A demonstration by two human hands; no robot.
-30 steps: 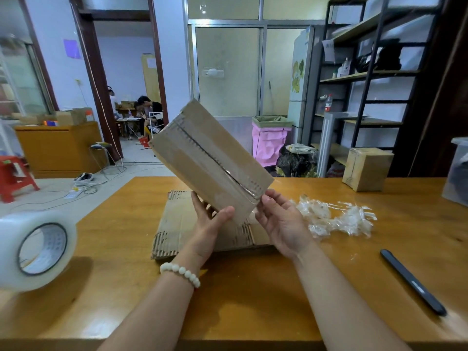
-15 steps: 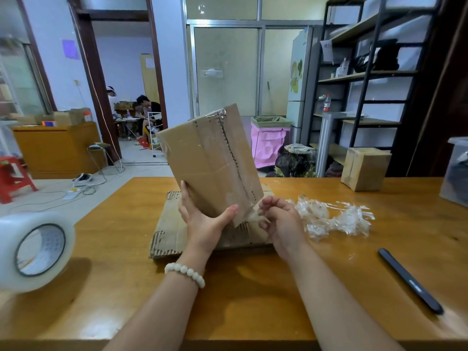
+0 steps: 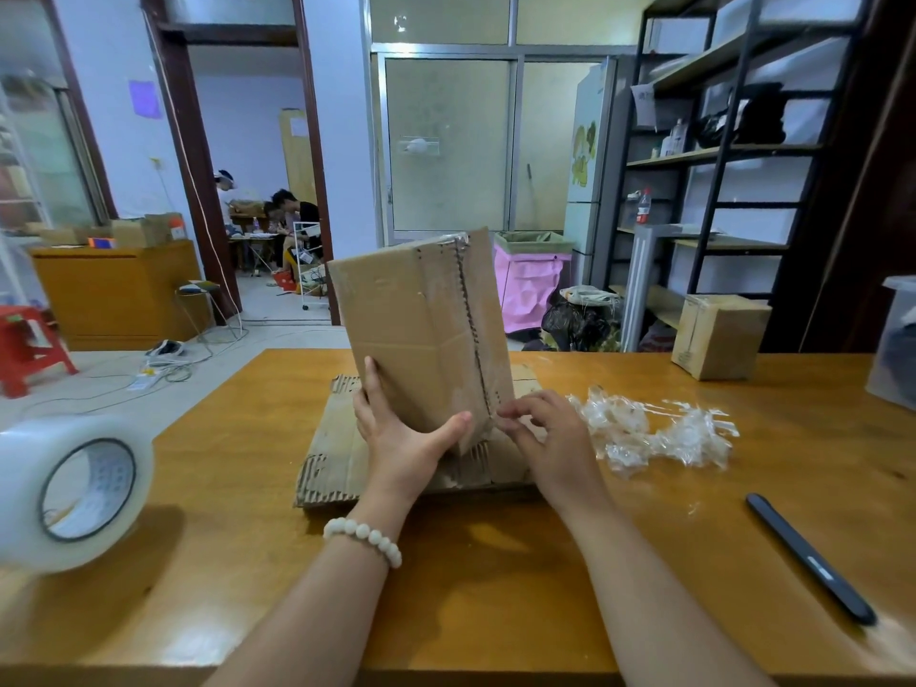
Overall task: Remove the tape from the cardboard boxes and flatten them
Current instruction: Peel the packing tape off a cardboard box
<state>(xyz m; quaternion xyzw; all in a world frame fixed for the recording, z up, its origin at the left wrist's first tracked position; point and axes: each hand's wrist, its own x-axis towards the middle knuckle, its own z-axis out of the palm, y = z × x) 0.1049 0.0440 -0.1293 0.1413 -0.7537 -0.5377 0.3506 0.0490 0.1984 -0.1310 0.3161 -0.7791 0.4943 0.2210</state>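
box (image 3: 421,334) is held up above the flattened cardboard (image 3: 337,458) on the table (image 3: 495,587), long axis near upright, tape (image 3: 488,369) running top to bottom facing me; a second ago it was tipped diagonal; left hand (image 3: 401,438) grips the bottom corner; right hand (image 3: 550,438), open before, now pinches the tape's lower end

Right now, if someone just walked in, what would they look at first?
Probably the cardboard box held upright in the middle: the left hand grips its bottom while the right hand pinches at the tape on its seam. Then the big clear tape roll at the near left, and the crumpled pile of clear tape to the right.
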